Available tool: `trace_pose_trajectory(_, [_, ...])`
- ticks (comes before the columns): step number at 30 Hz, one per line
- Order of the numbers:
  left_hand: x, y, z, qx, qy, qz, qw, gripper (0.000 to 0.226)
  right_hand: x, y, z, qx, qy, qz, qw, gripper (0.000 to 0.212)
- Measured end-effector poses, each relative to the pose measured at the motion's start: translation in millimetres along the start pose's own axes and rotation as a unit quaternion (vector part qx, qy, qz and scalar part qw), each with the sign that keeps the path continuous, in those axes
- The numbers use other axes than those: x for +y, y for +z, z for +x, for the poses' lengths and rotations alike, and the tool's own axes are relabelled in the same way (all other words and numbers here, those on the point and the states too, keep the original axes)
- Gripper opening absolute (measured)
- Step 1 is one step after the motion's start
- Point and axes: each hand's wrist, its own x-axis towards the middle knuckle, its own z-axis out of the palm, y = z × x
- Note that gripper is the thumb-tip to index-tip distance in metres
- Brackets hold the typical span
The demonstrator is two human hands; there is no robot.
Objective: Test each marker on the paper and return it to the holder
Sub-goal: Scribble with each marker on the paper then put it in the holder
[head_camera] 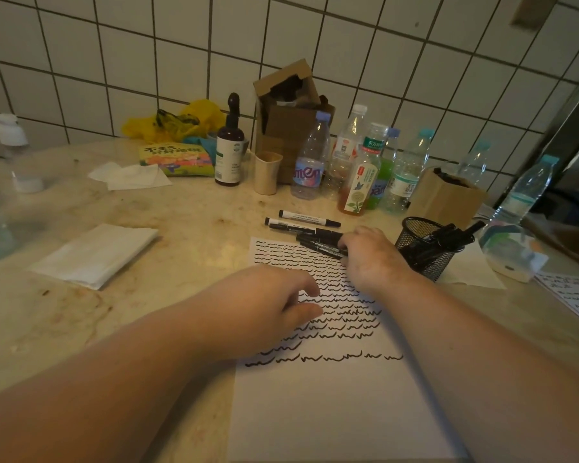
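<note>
The paper (331, 396) is my landmark: a light, limp sheet, upper half covered in black squiggles. My left hand (264, 309) rests on its left edge, fingers loosely curled and holding nothing. My right hand (371, 255) lies at its far right corner, fingers on the markers (318, 243) strewn there; whether they have closed on one I cannot tell. The mesh holder (425, 248) stands just right of the paper, several markers inside. Markers are light, stiff, smooth-barrelled; I'd pinch mid-barrel. Beyond the paper a bottle (310, 162) reads something like "mten".
</note>
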Motion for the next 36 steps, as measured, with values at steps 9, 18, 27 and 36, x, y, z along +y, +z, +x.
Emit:
trace_pose_trajectory(9, [-0.6,-0.9,-1.2,0.004,-0.023,-0.018,1.0,0.033,-7.5,-16.2,-14.6,-0.083,0.058,0.081,0.992,0.033])
trace_pose_trajectory(18, [-2.2,-1.7,-2.6,0.007,-0.033,-0.016,0.999,0.03,-7.5,-17.7,-27.4,0.0,-0.03,-0.03,0.999,0.026])
trace_pose_trajectory(27, [-1.4,-8.7,-3.6,0.052,-0.068,-0.073,0.994,0.036,-24.6,-49.6,-97.4,-0.012,0.078,0.541,0.837,0.016])
trace_pose_trajectory(36, [7.9,-10.0,-7.9,0.05,-0.027,-0.108,0.993,0.014,-30.8,-39.7,-123.1,-0.026,0.036,0.754,0.655,0.01])
